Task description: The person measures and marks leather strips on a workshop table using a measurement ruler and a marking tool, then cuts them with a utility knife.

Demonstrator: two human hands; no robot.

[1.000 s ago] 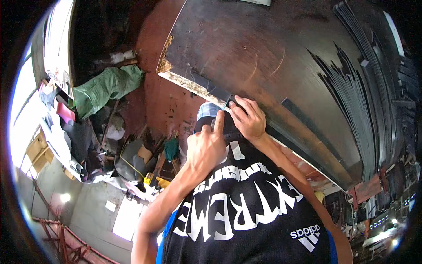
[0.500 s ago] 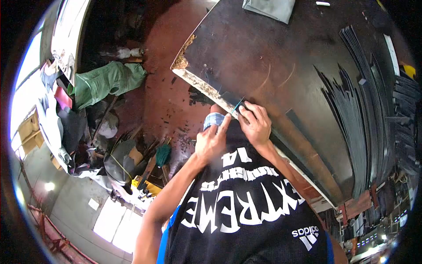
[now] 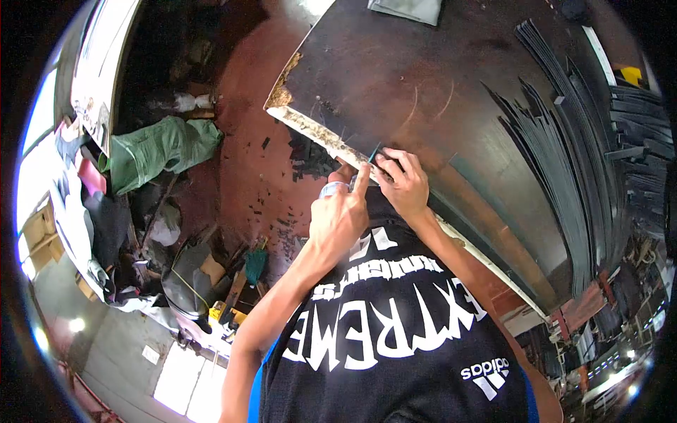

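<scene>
At the pale, worn edge of the dark table (image 3: 451,63), my two hands are close together. My left hand (image 3: 337,215) has its index finger stretched against the edge and the other fingers curled; what they hold, if anything, is hidden. My right hand (image 3: 404,182) lies on the tabletop rim with bent fingers pressed round a small dark piece that I cannot make out. A thin blue-green strip (image 3: 374,153) sticks up between the hands at the edge. Long dark strips (image 3: 486,211) lie along the table edge to the right of my right hand.
Bundles of long dark strips (image 3: 557,169) lie on the table's right side. A folded grey cloth (image 3: 409,8) is at the far edge. A green sack (image 3: 166,151) and mixed scraps lie at the left. Small dark offcuts (image 3: 310,156) litter the red floor.
The view has shifted, so the table and strips appear further left and slightly higher. Both hands remain at the table edge, with my left index finger more upright against it.
</scene>
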